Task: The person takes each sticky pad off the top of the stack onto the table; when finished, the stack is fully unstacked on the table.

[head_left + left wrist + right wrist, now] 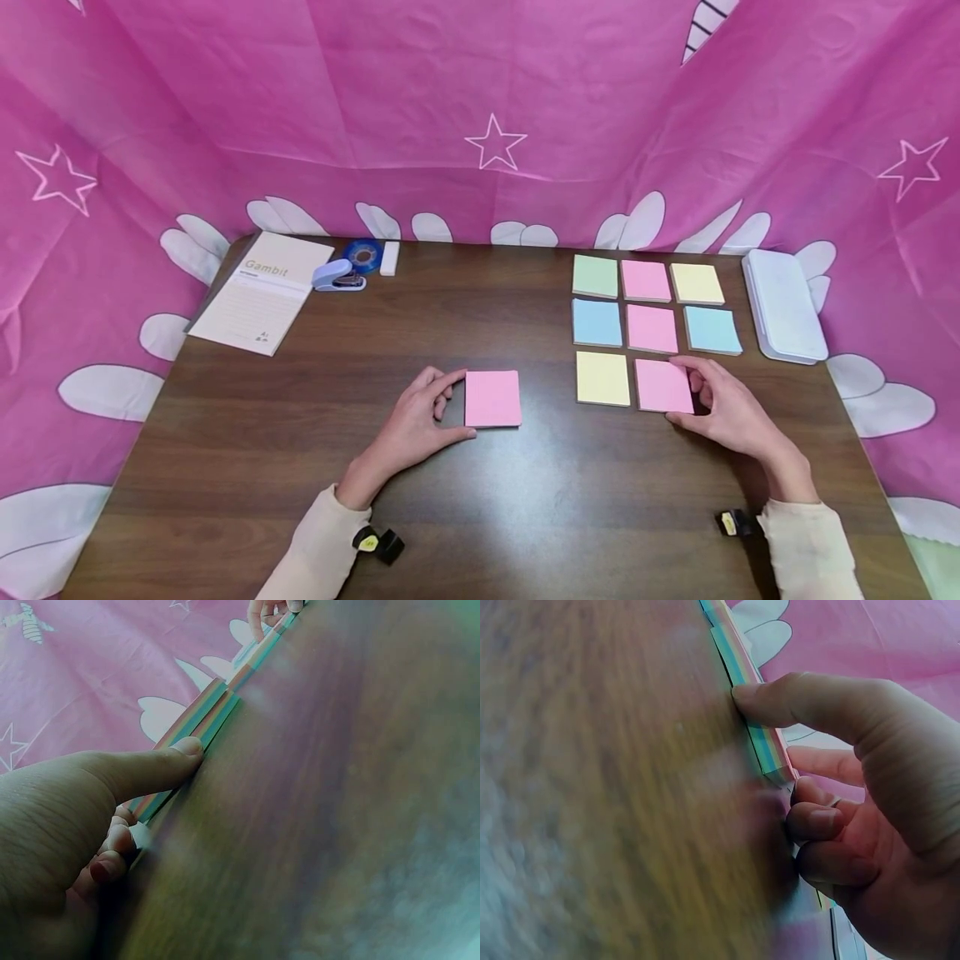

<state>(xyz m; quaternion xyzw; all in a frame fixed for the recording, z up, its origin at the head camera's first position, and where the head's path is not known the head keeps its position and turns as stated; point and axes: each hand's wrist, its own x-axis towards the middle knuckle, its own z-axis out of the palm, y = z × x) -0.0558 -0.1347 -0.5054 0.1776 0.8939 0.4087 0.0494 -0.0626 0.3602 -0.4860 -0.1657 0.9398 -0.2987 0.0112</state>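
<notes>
My left hand (457, 406) pinches the left edge of a lone pink sticky-note pad (492, 398) lying mid-table, index finger at its top corner and thumb at its bottom corner. In the left wrist view the thumb of that hand (150, 799) presses the pad's striped edge (202, 712). My right hand (690, 393) grips the right side of another pink pad (660, 385), which sits in the bottom row of a grid of pads. In the right wrist view the right hand (795, 787) has its thumb on this pad's edge (765, 746) and its fingers curled against the side.
The grid holds green (596, 276), pink (646, 280), yellow (697, 283), blue (597, 322), pink (652, 327), blue (712, 329) and yellow (603, 378) pads. A white case (783, 304) lies right of them. A notebook (258, 292), stapler (339, 276) and tape roll (363, 252) sit at the far left.
</notes>
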